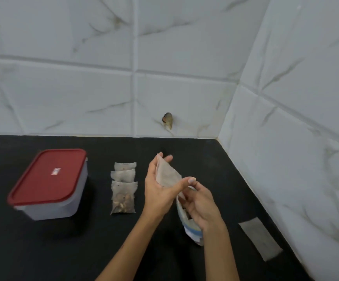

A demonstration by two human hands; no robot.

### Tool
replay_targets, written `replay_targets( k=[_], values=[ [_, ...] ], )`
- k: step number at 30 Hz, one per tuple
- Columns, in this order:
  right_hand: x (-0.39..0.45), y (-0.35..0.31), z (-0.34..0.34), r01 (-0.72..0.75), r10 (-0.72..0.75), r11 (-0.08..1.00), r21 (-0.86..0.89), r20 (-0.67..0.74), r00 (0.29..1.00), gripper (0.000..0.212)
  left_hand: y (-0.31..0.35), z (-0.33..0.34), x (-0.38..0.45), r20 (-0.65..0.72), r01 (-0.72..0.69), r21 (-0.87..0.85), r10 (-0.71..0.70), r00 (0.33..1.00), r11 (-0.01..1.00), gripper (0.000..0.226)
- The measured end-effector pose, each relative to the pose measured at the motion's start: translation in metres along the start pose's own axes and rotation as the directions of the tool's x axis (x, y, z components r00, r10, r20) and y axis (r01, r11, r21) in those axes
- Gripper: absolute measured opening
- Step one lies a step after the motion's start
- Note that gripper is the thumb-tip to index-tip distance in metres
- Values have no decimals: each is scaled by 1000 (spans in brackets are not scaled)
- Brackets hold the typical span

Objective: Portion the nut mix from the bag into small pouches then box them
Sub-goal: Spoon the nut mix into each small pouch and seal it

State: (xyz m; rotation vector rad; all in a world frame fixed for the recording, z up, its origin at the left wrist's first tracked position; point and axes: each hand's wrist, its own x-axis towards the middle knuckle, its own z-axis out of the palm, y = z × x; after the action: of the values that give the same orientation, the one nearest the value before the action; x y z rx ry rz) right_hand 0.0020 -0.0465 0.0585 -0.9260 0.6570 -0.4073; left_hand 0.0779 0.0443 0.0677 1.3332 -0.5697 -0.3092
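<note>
The left hand (159,187) holds an empty pouch (167,176) between thumb and fingers, raised above the black tabletop (43,250). The right hand (200,205) dips curled fingers into the open nut bag (191,228); whether it grips anything, I cannot tell. Three filled pouches (123,191) lie left of the hands, beside the red-lidded box (49,183)

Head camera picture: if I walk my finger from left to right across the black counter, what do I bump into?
Box with the red lid → row of small pouches → left hand holding a pouch → right hand at the nut bag → flat grey sheet.
</note>
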Motion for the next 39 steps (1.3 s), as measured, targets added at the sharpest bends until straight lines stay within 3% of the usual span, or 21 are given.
replay_targets(
  k=[3,5,6,8,9,12,14,28,32,35,37,39],
  values=[
    [0,9,18,23,-17,976,-214,29,999,22,3,-17,0,-53,-90,113,96,994,989,83],
    [-1,10,27,146,-216,902,-405,-133,967,14,2,-23,-1,-66,-165,212,182,981,963,74],
    [-5,7,33,233,-345,868,-439,-195,918,9,2,-26,0,-54,-199,267,221,974,943,73],
    [-15,-6,45,397,-511,805,-440,-176,841,8,0,-32,2,-13,-255,379,280,960,890,78],
    [-22,-13,51,440,-538,778,-448,-114,835,11,-1,-34,3,13,-276,428,300,954,860,79],
    [-32,-20,68,446,-491,690,-570,85,867,10,-3,-38,5,50,-287,502,304,951,816,81],
    [-32,-20,74,425,-462,641,-639,121,879,8,-3,-39,7,68,-290,543,304,950,788,81],
    [-10,-38,86,320,-274,850,-418,168,947,11,-9,-51,35,112,-385,773,489,865,504,79],
    [-7,-37,88,310,-260,834,-456,171,950,17,-13,-55,37,118,-385,776,485,866,499,76],
    [-3,-35,88,305,-269,828,-471,145,952,17,-16,-57,36,99,-373,734,453,886,568,72],
    [0,-33,87,352,-344,735,-579,129,930,16,-18,-59,36,91,-370,683,430,898,629,69],
    [2,-30,84,401,-457,520,-754,151,876,16,-21,-61,36,92,-375,643,418,904,668,68]
  ],
)
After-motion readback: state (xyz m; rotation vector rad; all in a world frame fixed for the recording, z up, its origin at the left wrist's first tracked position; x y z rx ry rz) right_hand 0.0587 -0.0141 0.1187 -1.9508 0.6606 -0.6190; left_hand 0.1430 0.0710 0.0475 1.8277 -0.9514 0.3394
